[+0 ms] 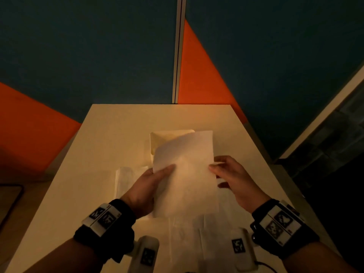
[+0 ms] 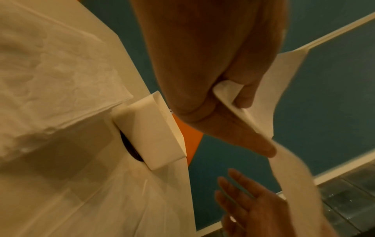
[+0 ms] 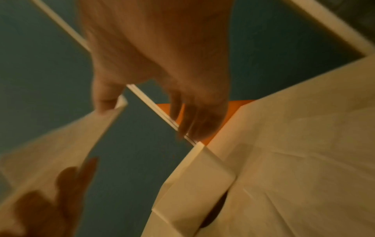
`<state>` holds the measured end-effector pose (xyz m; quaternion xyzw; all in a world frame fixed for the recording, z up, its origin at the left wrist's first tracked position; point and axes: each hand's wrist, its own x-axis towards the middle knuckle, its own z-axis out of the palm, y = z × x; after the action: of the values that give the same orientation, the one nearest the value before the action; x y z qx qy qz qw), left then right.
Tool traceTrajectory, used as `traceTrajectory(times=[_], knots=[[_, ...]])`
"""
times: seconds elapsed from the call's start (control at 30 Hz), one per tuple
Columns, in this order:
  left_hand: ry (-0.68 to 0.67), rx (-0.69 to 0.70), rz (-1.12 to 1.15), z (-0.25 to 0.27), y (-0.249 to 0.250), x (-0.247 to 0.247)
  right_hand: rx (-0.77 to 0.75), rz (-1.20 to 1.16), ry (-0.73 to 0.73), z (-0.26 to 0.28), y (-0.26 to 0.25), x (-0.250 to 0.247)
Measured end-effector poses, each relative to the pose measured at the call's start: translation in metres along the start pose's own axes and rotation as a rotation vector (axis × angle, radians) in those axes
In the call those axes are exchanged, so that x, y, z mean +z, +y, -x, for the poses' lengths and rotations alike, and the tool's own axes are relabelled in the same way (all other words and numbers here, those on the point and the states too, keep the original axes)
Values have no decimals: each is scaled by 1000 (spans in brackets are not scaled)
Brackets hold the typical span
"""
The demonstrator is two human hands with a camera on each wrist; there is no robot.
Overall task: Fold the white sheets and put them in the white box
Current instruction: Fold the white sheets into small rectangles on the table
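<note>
A white sheet point(image 1: 185, 174) is hanging in the air above the surface point(image 1: 110, 134), folded over into a tall narrow shape and tilting away from the person. The left hand point(image 1: 149, 184) is gripping its left edge — the left wrist view shows the thumb on one side and the fingers point(image 2: 243, 96) curled round the other. The right hand point(image 1: 234, 178) is pinching the right edge between thumb and fingertip, its other fingers hanging loosely spread. Just behind the sheet, the white box point(image 1: 157, 138) is standing open on the surface, partly hidden by the raised paper. More white sheets are lying flat — a stack point(image 1: 126, 178) to the left under the left hand, and others point(image 1: 189, 233) spread near the wrists.
</note>
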<state>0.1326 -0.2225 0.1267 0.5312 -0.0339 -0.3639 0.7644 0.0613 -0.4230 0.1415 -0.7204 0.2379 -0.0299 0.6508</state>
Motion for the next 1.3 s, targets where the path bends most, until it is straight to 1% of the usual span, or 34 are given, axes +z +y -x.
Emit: traceTrajectory(times=[0.07,0.13,0.2,0.3,0.43,0.5,0.57,0.67,0.73,0.9,1.0,1.07,1.1,1.17,1.23,1.3], knots=[[-11,-12,20,-1,-1,-1,48,-99,-156,4,1,-2],[-18,-21,20,-2,-2,0,44,-218,-235,7,2,0],[-34,-11,-7,-3,-3,0,12,-254,-236,7,3,2],[-57,0,-69,-3,-2,-1,-26,-278,-192,6,2,2],[-67,15,-93,-3,1,-11,-32,-346,-165,3,3,-3],[-105,6,-106,-2,4,-19,-24,-364,-152,2,5,-5],[-168,-17,-109,0,7,-28,-34,-336,-161,2,6,-9],[-314,-49,-115,4,14,-33,-72,-315,-224,2,6,-14],[-363,-73,-133,5,18,-29,-69,-279,-245,1,6,-13],[-379,-81,-322,1,15,-10,-81,-67,-327,0,2,4],[-365,-59,-417,-1,10,-6,-76,-11,-344,3,-1,11],[-333,-32,-432,-3,7,-10,-54,-57,-305,3,0,8],[-294,-15,-419,-4,6,-14,-28,-105,-257,0,2,3],[-167,12,-366,-4,5,-24,41,-181,-93,-8,14,-9],[-10,35,-325,-2,4,-34,114,-118,118,-18,32,-23],[149,79,-328,1,2,-47,208,45,264,-26,57,-35]])
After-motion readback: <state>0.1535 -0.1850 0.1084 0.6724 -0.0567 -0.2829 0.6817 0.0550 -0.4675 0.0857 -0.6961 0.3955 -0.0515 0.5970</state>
